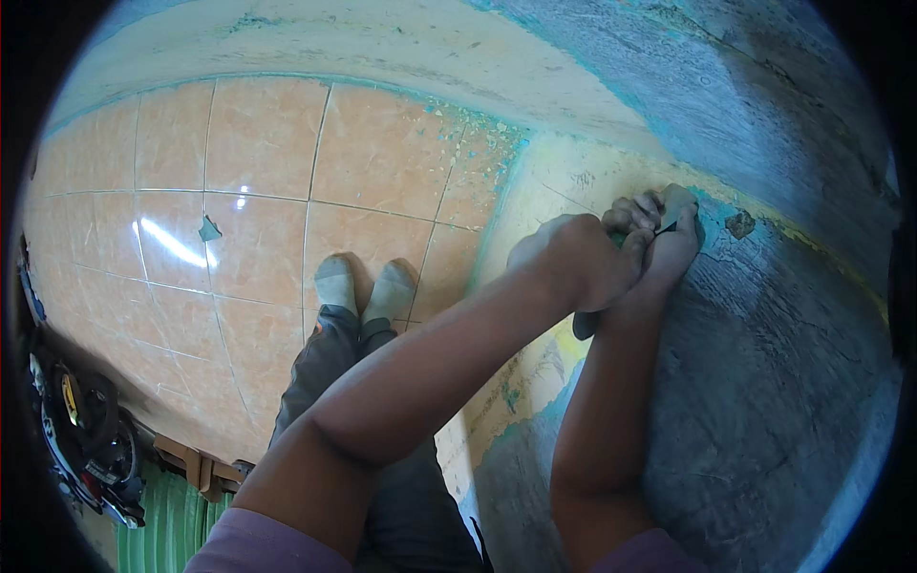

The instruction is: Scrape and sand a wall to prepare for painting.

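Observation:
My left hand [584, 251] is closed around a hand tool, probably a scraper, whose dark handle end [584, 325] shows below the fist. My right hand [673, 251] is closed near its other end, where a flat grey blade-like part [675, 203] shows between the thumb and the curled fingers. Both hands touch and hide most of the tool. They are over the wall [573, 168], where cream and turquoise paint borders bare grey plaster [752, 372]. A rough brown patch [739, 225] marks the surface just right of my right hand.
Paint flakes [494, 147] litter the tiled floor [258, 251] along the wall's foot and corner. A larger chip [209, 229] lies further left. My feet in light socks [335, 283] stand near the wall. Dark clutter [93, 430], a wooden piece [190, 462] and green corrugated sheeting [161, 516] are at lower left.

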Demonstrator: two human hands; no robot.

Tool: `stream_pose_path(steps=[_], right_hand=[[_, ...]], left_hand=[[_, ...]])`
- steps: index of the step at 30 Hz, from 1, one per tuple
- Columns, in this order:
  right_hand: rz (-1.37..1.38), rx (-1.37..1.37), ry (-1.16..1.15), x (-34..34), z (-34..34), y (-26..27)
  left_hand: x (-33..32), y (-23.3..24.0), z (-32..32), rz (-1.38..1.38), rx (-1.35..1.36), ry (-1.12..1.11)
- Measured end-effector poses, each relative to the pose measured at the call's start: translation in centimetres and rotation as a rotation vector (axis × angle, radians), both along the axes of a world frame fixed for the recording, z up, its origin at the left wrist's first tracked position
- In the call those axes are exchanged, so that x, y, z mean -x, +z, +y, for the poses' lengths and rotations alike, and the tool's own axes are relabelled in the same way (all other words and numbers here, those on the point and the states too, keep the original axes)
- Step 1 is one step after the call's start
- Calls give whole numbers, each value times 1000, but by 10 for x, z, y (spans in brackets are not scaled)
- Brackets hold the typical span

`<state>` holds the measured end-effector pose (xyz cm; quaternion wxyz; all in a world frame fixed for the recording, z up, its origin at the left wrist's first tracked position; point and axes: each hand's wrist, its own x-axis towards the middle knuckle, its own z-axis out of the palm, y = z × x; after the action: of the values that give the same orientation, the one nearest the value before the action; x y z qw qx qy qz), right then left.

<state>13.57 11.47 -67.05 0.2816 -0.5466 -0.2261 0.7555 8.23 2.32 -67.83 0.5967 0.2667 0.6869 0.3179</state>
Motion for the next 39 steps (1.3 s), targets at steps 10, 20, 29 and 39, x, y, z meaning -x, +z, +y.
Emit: stream_pose_path(steps=[10, 20, 29, 39], right_hand=[[177, 120, -14, -10, 9, 1], [82, 126, -68, -6, 18, 3], [-101, -74, -96, 12, 3, 8], [-180, -236, 0, 16, 4, 15]], left_hand=[[14, 30, -4, -1, 32, 87], [5, 20, 7, 72, -17, 106], [3, -11, 9, 189, -203, -184], [19, 4, 4, 270, -462, -188]])
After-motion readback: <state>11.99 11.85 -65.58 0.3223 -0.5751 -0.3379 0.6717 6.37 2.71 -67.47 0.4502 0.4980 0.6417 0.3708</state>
